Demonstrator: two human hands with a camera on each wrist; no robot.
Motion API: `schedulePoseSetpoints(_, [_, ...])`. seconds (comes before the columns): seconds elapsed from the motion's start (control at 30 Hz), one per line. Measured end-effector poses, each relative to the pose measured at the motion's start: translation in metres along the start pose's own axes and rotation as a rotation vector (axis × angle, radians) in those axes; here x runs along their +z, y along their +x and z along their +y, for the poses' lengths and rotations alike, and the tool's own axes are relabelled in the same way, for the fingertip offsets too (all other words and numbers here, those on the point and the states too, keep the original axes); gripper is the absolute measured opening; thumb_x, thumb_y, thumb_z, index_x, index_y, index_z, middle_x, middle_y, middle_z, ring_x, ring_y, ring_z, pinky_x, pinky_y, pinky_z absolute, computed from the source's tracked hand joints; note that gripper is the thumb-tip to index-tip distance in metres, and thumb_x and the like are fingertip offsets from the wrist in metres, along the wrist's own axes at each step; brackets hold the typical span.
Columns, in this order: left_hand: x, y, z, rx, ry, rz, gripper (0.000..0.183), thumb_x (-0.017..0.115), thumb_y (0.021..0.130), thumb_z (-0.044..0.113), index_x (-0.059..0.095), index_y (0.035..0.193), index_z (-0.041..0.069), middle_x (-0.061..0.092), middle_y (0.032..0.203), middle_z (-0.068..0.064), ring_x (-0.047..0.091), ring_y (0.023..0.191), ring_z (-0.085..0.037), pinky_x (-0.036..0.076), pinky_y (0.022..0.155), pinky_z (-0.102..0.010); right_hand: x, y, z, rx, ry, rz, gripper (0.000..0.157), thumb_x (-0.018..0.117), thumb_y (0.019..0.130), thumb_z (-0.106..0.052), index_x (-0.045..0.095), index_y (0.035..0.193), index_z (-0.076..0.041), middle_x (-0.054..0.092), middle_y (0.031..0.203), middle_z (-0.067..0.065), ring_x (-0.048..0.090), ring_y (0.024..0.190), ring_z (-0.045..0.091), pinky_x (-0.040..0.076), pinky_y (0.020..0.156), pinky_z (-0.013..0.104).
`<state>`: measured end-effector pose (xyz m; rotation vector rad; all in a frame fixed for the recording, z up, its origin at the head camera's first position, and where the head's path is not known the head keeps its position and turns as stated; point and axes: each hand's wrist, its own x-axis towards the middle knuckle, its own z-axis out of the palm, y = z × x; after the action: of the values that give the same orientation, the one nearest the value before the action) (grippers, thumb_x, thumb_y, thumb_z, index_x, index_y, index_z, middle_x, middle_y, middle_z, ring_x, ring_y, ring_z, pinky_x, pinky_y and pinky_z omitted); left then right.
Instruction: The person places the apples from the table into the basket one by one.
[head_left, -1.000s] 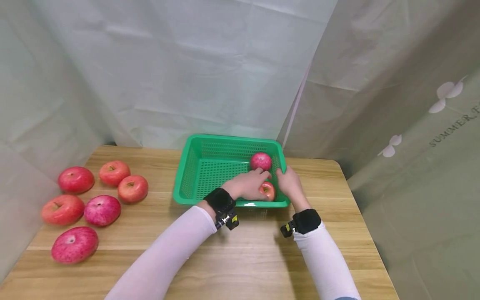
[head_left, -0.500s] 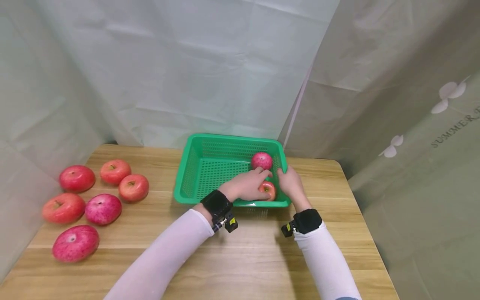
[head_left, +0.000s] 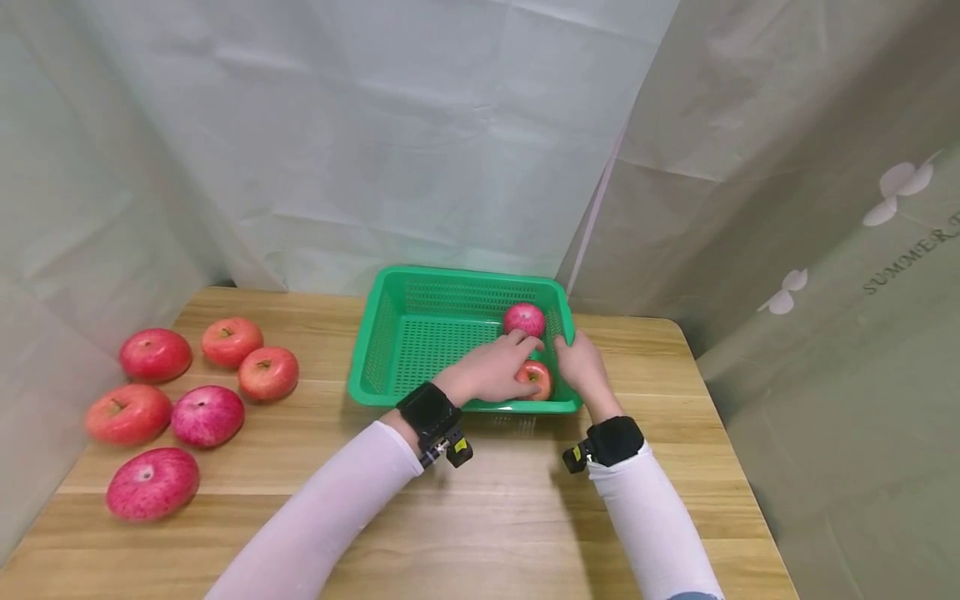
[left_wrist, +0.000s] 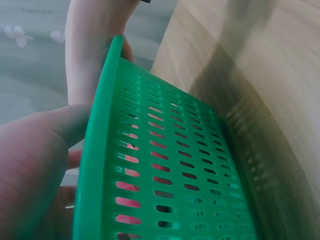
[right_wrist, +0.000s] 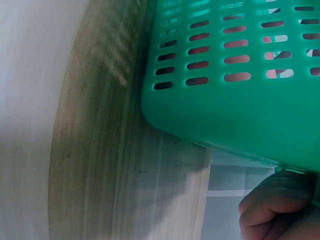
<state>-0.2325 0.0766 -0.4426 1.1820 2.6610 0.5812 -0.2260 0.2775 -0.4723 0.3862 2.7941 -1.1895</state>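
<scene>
In the head view, your left wrist has edged slightly leftward; your left hand (head_left: 489, 369) still grips a glossy, round red apple (head_left: 538, 377) inside the green basket (head_left: 365, 333), whose right rim your right hand (head_left: 582, 368) keeps clasping. From the left wrist, slotted plastic partly hides your left grip; from the right, your fingers (right_wrist: 274, 202) curl at the smooth rim.

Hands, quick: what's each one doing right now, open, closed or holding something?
Left hand: holding the front apple inside the basket.
Right hand: holding the basket by its right rim.
</scene>
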Motion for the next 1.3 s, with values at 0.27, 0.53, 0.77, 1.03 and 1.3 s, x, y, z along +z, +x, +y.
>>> schedulePoseSetpoints(0.27, [-0.003, -0.004, -0.002, 0.003, 0.029, 0.026, 0.070, 0.071, 0.100, 0.045, 0.047, 0.157, 0.011, 0.052, 0.151, -0.012, 0.056, 0.131, -0.026, 0.055, 0.101, -0.044, 0.000, 0.001, 0.000, 0.006, -0.008, -0.001, 0.052, 0.037, 0.114, -0.039, 0.051, 0.139, 0.004, 0.063, 0.125, 0.024, 0.063, 0.107, 0.035, 0.056, 0.083, 0.047])
schedulePoseSetpoints(0.53, [-0.009, -0.013, -0.005, 0.003, -0.003, 0.062, 0.074, 0.072, 0.101, 0.046, 0.047, 0.158, 0.008, 0.049, 0.156, -0.015, 0.051, 0.141, -0.030, 0.048, 0.112, -0.048, 0.000, 0.001, 0.001, -0.006, -0.017, 0.010, 0.051, 0.038, 0.114, -0.038, 0.052, 0.137, 0.005, 0.062, 0.123, 0.025, 0.061, 0.108, 0.035, 0.055, 0.086, 0.049])
schedulePoseSetpoints(0.77, [-0.015, -0.030, -0.013, 0.003, -0.016, 0.100, 0.072, 0.071, 0.102, 0.043, 0.047, 0.159, 0.005, 0.052, 0.152, -0.017, 0.052, 0.138, -0.031, 0.048, 0.113, -0.048, 0.000, 0.001, 0.000, 0.005, -0.006, 0.003, 0.053, 0.037, 0.114, -0.040, 0.051, 0.139, 0.005, 0.061, 0.126, 0.025, 0.060, 0.113, 0.036, 0.055, 0.090, 0.051])
schedulePoseSetpoints(1.03, [-0.017, -0.048, -0.028, 0.000, -0.046, 0.115, 0.073, 0.072, 0.102, 0.043, 0.046, 0.160, 0.008, 0.049, 0.157, -0.018, 0.049, 0.143, -0.035, 0.044, 0.116, -0.054, 0.000, -0.001, 0.002, 0.017, -0.002, 0.001, 0.054, 0.037, 0.113, -0.040, 0.050, 0.142, 0.004, 0.061, 0.130, 0.025, 0.060, 0.116, 0.036, 0.054, 0.093, 0.051])
schedulePoseSetpoints(1.3, [-0.025, -0.056, -0.036, 0.000, -0.042, 0.143, 0.071, 0.071, 0.102, 0.044, 0.047, 0.159, 0.007, 0.053, 0.150, -0.017, 0.053, 0.137, -0.033, 0.048, 0.112, -0.050, 0.001, 0.002, 0.001, -0.009, -0.001, 0.020, 0.052, 0.037, 0.113, -0.039, 0.051, 0.140, 0.003, 0.060, 0.127, 0.023, 0.058, 0.113, 0.035, 0.053, 0.094, 0.053])
